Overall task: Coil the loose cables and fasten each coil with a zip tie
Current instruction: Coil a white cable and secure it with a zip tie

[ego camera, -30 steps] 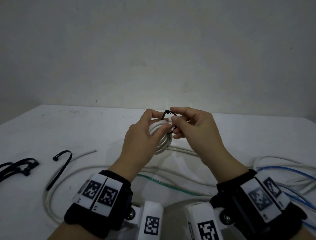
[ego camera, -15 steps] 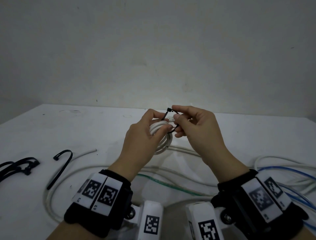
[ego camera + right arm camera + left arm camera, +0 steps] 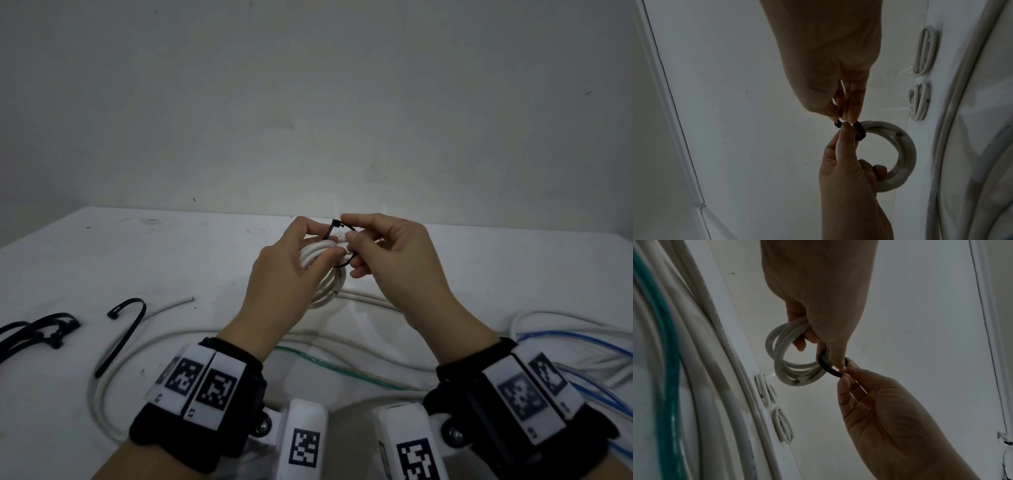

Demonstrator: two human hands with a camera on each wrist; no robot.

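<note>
I see my left hand (image 3: 291,270) curled around a small white coil (image 3: 327,274), holding it up above the counter (image 3: 137,260), thumb and forefinger also at the black zip tie (image 3: 337,229) looped around the coil's top. My right hand (image 3: 387,260) pinches that tie between thumb and fingertips, its other fingers loosely bent. In the wrist views the tie (image 3: 827,367) wraps the coil strands right where both hands meet. Loose white cable (image 3: 205,337), a green cable (image 3: 342,371) and blue cable (image 3: 582,342) lie on the counter below. Spare ties (image 3: 126,329) rest at the left. Two tied coils (image 3: 920,73) lie beyond.
</note>
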